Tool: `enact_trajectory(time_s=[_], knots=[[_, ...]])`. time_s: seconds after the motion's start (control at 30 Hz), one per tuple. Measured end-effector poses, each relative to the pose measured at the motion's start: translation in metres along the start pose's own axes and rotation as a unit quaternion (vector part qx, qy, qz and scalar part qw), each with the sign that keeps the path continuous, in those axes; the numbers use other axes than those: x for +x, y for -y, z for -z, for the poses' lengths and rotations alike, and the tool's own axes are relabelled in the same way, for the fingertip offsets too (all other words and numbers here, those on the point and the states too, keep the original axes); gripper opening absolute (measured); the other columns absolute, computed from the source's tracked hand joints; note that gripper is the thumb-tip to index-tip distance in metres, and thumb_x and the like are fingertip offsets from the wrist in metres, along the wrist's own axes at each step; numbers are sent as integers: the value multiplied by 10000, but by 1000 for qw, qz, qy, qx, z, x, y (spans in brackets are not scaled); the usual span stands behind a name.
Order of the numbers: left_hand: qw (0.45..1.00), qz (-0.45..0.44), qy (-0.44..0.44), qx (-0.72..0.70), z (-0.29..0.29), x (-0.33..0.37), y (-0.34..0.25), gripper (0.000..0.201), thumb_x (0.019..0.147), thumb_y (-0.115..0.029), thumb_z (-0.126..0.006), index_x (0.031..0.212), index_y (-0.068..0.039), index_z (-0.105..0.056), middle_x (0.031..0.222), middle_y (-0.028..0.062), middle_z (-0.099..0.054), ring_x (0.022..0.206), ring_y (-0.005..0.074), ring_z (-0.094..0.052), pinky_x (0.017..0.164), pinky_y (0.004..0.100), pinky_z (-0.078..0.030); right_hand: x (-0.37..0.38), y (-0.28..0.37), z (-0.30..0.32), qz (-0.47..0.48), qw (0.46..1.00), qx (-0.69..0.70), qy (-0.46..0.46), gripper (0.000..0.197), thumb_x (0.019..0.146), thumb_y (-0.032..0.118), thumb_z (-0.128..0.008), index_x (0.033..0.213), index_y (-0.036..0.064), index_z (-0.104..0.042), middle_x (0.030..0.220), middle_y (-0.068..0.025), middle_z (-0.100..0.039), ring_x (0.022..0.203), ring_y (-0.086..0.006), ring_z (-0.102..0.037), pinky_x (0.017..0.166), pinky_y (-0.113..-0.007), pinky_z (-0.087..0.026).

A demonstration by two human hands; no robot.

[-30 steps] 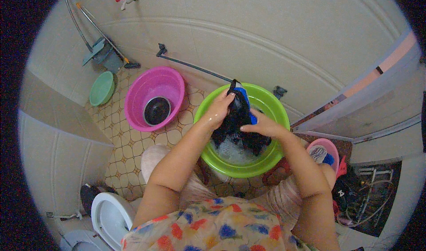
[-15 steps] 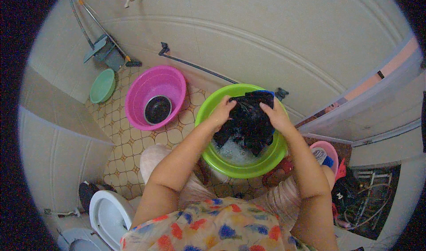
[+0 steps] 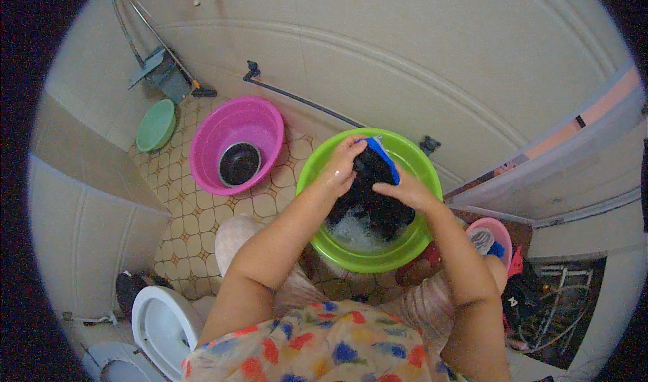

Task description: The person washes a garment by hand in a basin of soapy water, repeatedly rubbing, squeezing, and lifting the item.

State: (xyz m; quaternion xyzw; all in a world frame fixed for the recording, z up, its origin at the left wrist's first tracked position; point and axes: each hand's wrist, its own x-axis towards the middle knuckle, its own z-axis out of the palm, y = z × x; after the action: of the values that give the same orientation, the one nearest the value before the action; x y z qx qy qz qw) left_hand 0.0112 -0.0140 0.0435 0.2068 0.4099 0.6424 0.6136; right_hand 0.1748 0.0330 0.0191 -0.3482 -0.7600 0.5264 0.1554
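Observation:
A wet black garment with a blue edge [image 3: 374, 196] hangs partly lifted inside a lime-green basin [image 3: 364, 263]. My left hand [image 3: 343, 166] is closed on its upper left part, fingertips near the end of the blue edge. On the other side my right hand [image 3: 410, 190] grips the cloth along the blue edge, thumb in front and the other fingers mostly hidden. Lower folds of the garment rest in soapy water [image 3: 358, 230] with white suds.
To the left stands a pink basin [image 3: 204, 170] holding a dark round bowl [image 3: 239, 164]. Beyond are a green basin [image 3: 156, 125], a broom and a dustpan [image 3: 169, 78]. A toilet [image 3: 165, 321] is at lower left. A small pink tub with cloths [image 3: 499, 233] sits right.
The garment's top has been turned, so its blue edge now slants across the upper middle. My left hand moved slightly up and right; my right hand came down and inward.

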Motion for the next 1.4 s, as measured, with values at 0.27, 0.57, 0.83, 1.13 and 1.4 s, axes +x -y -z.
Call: enact_trajectory(time_s=[0.27,0.57,0.83,1.13,1.4], knots=[[978,-62,-42,193,18,8,2,649,735,-244,-606,1239,-120,-216,1120,167,-425,1019,249,-435,844,350,-372,7,-18,6,-9,972,199,-125,329,772,200,-510,1042,15,-475,932,-101,-552,855,-210,-518,779,-311,-389],[827,-8,111,551,34,1,48,398,782,-257,-523,1110,-41,-461,1088,158,-495,1045,261,-447,907,338,-320,-1,31,27,-52,902,385,-185,240,780,191,-466,972,47,-465,835,-61,-518,731,-171,-493,677,-293,-406],[813,-74,-44,576,43,8,28,354,799,-217,-378,1076,-12,-459,1055,204,-494,985,333,-465,867,355,-343,8,6,37,-43,885,391,-251,184,790,162,-450,917,40,-503,806,-64,-552,738,-171,-530,693,-294,-418],[800,134,193,552,19,-29,21,377,850,-268,-299,1083,-11,-448,1031,179,-508,921,288,-496,829,356,-367,5,27,32,-40,883,400,-242,239,770,150,-472,986,56,-433,796,-73,-516,676,-178,-517,587,-306,-439],[875,235,242,347,26,-37,34,403,805,-216,-462,1149,-18,-392,1031,98,-527,877,193,-505,819,312,-385,3,14,25,-103,932,321,-136,367,714,90,-493,1070,47,-414,807,-79,-515,681,-168,-516,577,-287,-433]])
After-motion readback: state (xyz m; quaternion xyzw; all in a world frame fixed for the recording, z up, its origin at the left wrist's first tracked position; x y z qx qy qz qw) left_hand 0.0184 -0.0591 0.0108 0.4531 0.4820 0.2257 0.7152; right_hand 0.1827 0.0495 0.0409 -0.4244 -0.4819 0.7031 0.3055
